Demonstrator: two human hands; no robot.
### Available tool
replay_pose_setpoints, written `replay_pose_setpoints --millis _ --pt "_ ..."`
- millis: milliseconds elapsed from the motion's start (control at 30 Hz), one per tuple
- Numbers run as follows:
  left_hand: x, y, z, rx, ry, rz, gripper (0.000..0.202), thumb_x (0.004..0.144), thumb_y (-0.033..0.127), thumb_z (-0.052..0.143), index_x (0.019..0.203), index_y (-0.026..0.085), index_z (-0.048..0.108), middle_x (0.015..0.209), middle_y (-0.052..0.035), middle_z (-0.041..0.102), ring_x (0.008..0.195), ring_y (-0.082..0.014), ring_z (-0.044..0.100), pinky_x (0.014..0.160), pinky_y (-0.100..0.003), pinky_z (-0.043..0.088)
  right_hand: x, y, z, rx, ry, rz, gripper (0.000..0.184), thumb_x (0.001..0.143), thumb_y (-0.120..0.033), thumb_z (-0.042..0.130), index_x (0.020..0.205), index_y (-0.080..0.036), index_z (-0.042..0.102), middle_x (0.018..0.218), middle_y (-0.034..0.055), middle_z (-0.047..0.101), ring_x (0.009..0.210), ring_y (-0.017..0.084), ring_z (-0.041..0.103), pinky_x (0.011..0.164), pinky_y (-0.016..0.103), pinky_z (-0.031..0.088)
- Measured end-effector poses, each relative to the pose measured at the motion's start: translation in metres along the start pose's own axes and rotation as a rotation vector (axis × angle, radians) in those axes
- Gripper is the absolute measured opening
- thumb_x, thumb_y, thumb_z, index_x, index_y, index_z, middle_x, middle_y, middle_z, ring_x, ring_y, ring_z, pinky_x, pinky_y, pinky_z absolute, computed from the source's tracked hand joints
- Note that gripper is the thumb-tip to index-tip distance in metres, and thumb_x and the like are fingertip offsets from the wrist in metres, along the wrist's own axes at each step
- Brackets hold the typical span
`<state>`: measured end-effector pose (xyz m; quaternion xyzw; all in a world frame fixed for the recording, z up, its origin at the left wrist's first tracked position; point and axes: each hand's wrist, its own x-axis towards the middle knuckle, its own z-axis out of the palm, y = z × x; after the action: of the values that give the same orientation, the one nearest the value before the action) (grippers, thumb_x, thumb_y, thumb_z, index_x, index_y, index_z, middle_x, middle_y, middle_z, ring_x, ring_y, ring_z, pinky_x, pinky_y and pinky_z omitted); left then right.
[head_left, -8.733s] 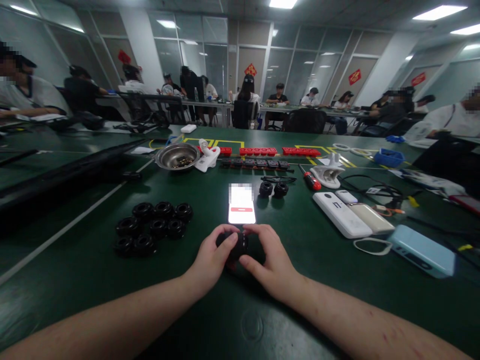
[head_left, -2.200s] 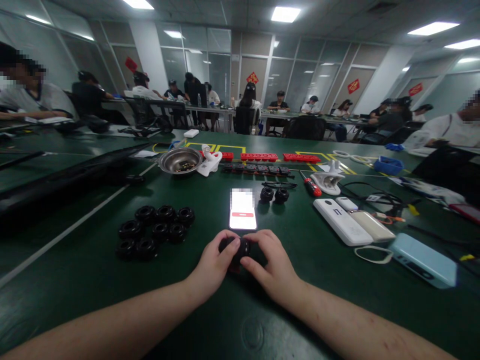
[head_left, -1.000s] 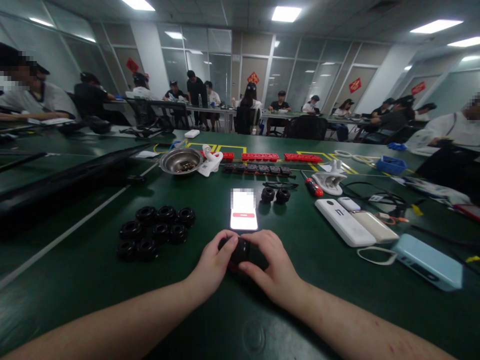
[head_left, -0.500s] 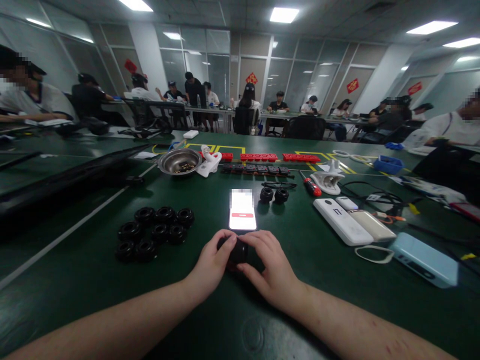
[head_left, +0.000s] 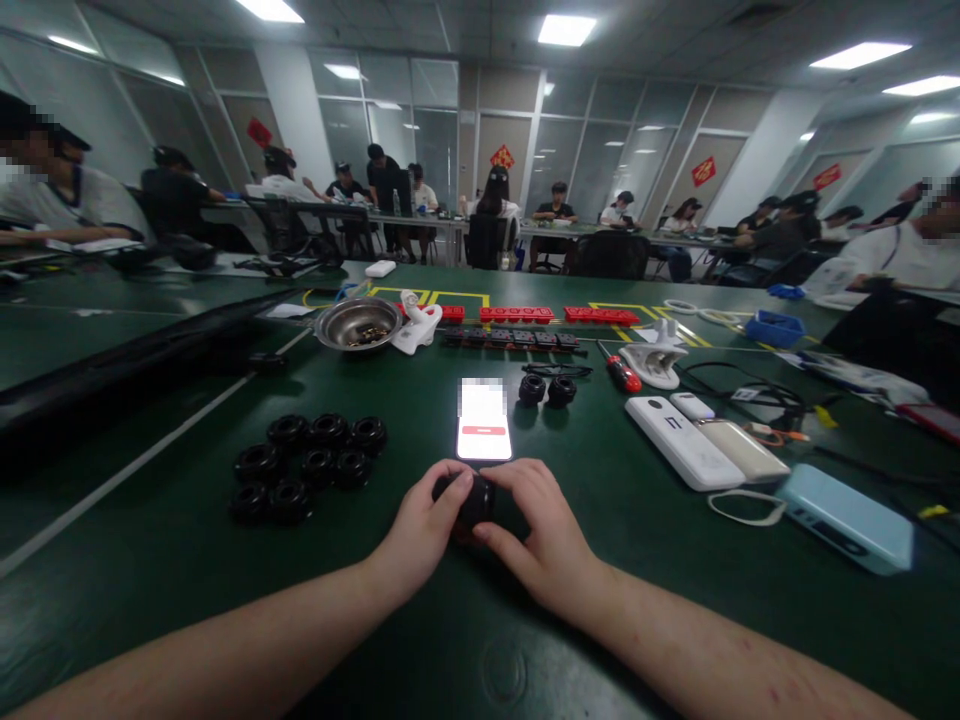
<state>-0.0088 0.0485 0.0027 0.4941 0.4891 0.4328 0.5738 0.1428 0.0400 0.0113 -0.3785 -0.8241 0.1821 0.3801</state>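
You have one black wheel [head_left: 475,500] pinched between both hands, low over the green table [head_left: 187,560] and right in front of you. Your left hand [head_left: 421,532] comes in from the left, its fingers curled over the top and near side of the wheel, so that grip is closed on it. Your right hand [head_left: 553,548] meets it from the other side: the thumb presses against the wheel's near right edge and the fingers arch over the top, a closed grip as well. The wheel sits in the gap between your two sets of fingertips, with only its dark upper face and left shoulder showing; the rest is covered by your fingers. I cannot tell whether its underside touches the table.

Just beyond your fingertips lies a phone [head_left: 484,422] with its screen lit, almost touching your hands. To your left, well apart from the grip, eight more wheels [head_left: 306,458] lie bunched together. Two further wheels [head_left: 546,390] sit side by side just right of the phone's far end. Farther back are a metal bowl [head_left: 358,323] and a red-handled screwdriver [head_left: 619,372]. On your right lie a white power bank [head_left: 684,430] and a pale blue power bank [head_left: 847,515].
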Motion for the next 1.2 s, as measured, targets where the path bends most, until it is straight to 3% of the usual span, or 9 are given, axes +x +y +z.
replay_pose_setpoints --millis 100,233,333,400,567,733,900,1100,1200 --pt "0.0011 -0.0024 -0.0008 -0.003 0.029 0.025 0.026 0.072 0.043 0.047 0.078 0.018 0.05 0.067 0.0038 0.049 0.057 -0.0124 0.051 0.045 -0.021 0.041 -0.0005 -0.0014 0.0001 -0.015 -0.007 -0.027 0.035 0.074 -0.02 0.057 0.107 -0.019 0.046 0.103 0.0066 0.052 0.097 0.022 0.043 0.086 0.039 0.036" --pt "-0.0026 0.0007 0.0004 0.013 0.042 0.055 0.023 0.073 0.04 0.047 0.077 0.018 0.05 0.067 0.0037 0.051 0.056 -0.0112 0.052 0.048 -0.021 0.042 -0.0018 0.0025 0.0017 0.025 0.024 0.071 0.043 0.073 -0.031 0.059 0.11 -0.018 0.044 0.101 0.0077 0.051 0.093 0.023 0.046 0.081 0.04 0.039" --pt "-0.0037 0.0021 0.0006 0.012 0.03 0.046 0.022 0.075 0.04 0.046 0.077 0.018 0.049 0.066 0.0041 0.051 0.054 -0.0109 0.052 0.047 -0.021 0.042 -0.0016 0.0055 0.0018 0.03 0.028 0.128 0.032 0.073 -0.035 0.06 0.099 -0.019 0.05 0.091 0.0062 0.053 0.086 0.023 0.048 0.074 0.039 0.041" --pt "-0.0024 0.0008 -0.0001 0.007 0.003 0.03 0.023 0.074 0.041 0.046 0.079 0.018 0.049 0.067 0.0035 0.051 0.055 -0.0112 0.052 0.047 -0.021 0.042 -0.001 0.005 0.0011 0.019 0.024 0.104 0.027 0.073 -0.032 0.06 0.096 -0.019 0.051 0.089 0.0054 0.054 0.085 0.022 0.048 0.073 0.038 0.042" --pt "0.0026 -0.0045 -0.0012 -0.021 0.006 0.021 0.028 0.074 0.044 0.045 0.08 0.017 0.049 0.067 0.0025 0.05 0.055 -0.0119 0.051 0.045 -0.021 0.041 -0.0009 -0.0013 0.0003 -0.029 0.003 -0.063 0.037 0.075 -0.019 0.056 0.11 -0.02 0.044 0.104 0.0068 0.051 0.098 0.022 0.043 0.086 0.04 0.036" --pt "-0.0016 -0.0002 0.0002 -0.012 0.013 0.054 0.025 0.073 0.042 0.048 0.078 0.018 0.05 0.068 0.0028 0.05 0.057 -0.0118 0.052 0.046 -0.02 0.041 -0.0022 0.0017 0.0017 0.008 0.026 0.044 0.045 0.072 -0.029 0.059 0.113 -0.02 0.041 0.105 0.0079 0.05 0.096 0.024 0.045 0.083 0.041 0.038" --pt "-0.0045 0.0032 0.0011 -0.022 -0.028 -0.003 0.025 0.073 0.042 0.048 0.081 0.018 0.047 0.066 0.0047 0.051 0.049 -0.01 0.053 0.045 -0.021 0.043 -0.0015 0.0052 0.0016 0.029 0.031 0.136 0.022 0.078 -0.032 0.052 0.096 -0.019 0.052 0.088 0.0057 0.055 0.084 0.022 0.049 0.074 0.039 0.041" --pt "0.0011 -0.0014 0.0006 -0.021 -0.02 0.011 0.026 0.074 0.043 0.045 0.081 0.018 0.047 0.064 0.0045 0.05 0.048 -0.0104 0.052 0.043 -0.021 0.042 -0.0011 -0.0015 -0.0003 -0.034 0.008 -0.057 0.033 0.076 -0.019 0.055 0.108 -0.019 0.046 0.102 0.0064 0.053 0.097 0.022 0.044 0.086 0.04 0.035" --pt "-0.0012 0.0014 0.0009 -0.007 0.015 0.024 0.026 0.073 0.042 0.047 0.08 0.018 0.048 0.064 0.0041 0.05 0.05 -0.0107 0.052 0.044 -0.021 0.041 -0.0019 -0.0021 -0.0001 -0.03 0.011 -0.035 0.037 0.074 -0.018 0.055 0.11 -0.019 0.044 0.106 0.0069 0.051 0.099 0.022 0.043 0.088 0.04 0.035"
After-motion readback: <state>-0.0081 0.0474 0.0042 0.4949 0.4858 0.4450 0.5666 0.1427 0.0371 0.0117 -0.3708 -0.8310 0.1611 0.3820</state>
